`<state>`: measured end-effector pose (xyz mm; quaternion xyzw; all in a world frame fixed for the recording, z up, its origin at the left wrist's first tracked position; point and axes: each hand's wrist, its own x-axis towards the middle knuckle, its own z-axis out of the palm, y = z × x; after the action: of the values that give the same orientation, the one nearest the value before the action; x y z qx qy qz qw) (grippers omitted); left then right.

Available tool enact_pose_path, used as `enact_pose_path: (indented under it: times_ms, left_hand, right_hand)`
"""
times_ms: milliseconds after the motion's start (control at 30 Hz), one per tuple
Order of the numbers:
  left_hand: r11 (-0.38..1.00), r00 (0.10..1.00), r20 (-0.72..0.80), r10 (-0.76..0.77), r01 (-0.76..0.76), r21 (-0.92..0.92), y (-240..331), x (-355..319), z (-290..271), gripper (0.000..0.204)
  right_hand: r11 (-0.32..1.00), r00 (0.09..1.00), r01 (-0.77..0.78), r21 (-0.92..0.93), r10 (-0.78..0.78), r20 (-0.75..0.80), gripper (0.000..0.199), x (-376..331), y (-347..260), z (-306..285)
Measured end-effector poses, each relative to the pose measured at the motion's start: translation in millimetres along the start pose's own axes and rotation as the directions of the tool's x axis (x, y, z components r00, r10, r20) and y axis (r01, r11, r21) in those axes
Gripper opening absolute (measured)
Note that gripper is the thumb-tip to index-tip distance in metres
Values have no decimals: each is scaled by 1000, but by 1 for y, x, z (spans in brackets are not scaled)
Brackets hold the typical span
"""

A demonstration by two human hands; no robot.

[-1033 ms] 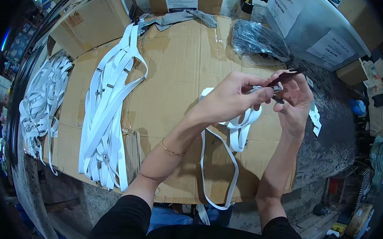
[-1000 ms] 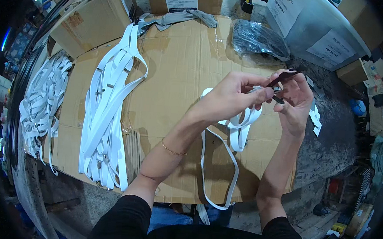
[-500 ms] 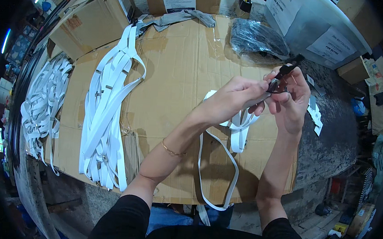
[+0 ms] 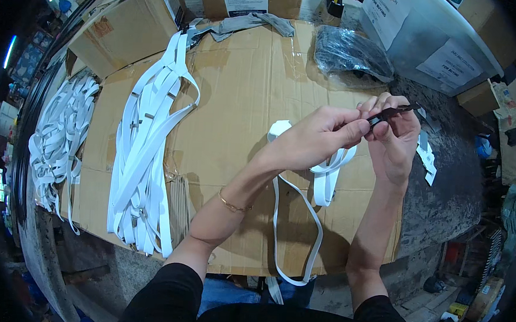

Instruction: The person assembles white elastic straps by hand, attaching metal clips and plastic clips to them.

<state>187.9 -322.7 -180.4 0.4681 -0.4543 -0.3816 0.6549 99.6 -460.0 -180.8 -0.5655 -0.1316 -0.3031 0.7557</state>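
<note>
Above the right part of the cardboard, my left hand [image 4: 325, 132] and my right hand [image 4: 394, 140] meet, fingers pinched on a small dark piece with a shiny part [image 4: 385, 115]. Its narrow black end sticks out past my right fingertips; its exact kind I cannot make out. Under my hands lies a white strap [image 4: 325, 186], partly coiled and partly hidden by my left hand. A loop of it [image 4: 318, 235] runs down to the cardboard's near edge.
A long bundle of white straps [image 4: 148, 125] lies on the cardboard [image 4: 232, 100] at left, with a tangled heap [image 4: 61, 137] beyond it. A plastic-wrapped dark pack [image 4: 353, 52], a grey bin [image 4: 431, 36] and a carton [image 4: 127, 32] stand behind. White scraps [image 4: 426, 159] lie at right.
The dark piece has tilted from steeply upright to flatter, its tip swinging down and right. My right fingers have curled closer around it; my left hand has shifted slightly right.
</note>
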Motion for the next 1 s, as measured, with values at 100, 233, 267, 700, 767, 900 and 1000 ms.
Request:
enact_pose_path:
  times_ms: [100,233,267,700,767,900,1000]
  left_hand:
    - [980,998,-35,54,-46,195,-2,0,2,35]
    - [857,972,-98,213,-138,497,12,0,13,36]
    - [805,975,-83,207,-122,581,13,-1,13,35]
    - [792,788,-367,494,-234,563,8,5,18,24]
    - [731,764,-300,571,-307,609,5,5,9,24]
    - [667,706,-267,656,-377,643,2,8,8,23]
    - [675,755,-229,615,-353,647,3,2,7,26]
  right_hand:
    - [1000,1000,17,11,-17,-9,32,0,1,5]
    - [997,998,59,53,-57,-26,31,1,2,5]
    - [995,997,73,70,-72,-22,31,1,2,5]
    - [975,965,168,-145,-192,-179,19,1,8,11]
    - [966,962,198,-168,-224,-157,17,2,10,15]
    - [968,973,196,-157,-212,-92,15,3,7,10]
    - [967,992,63,-245,-89,-95,17,3,-9,10]
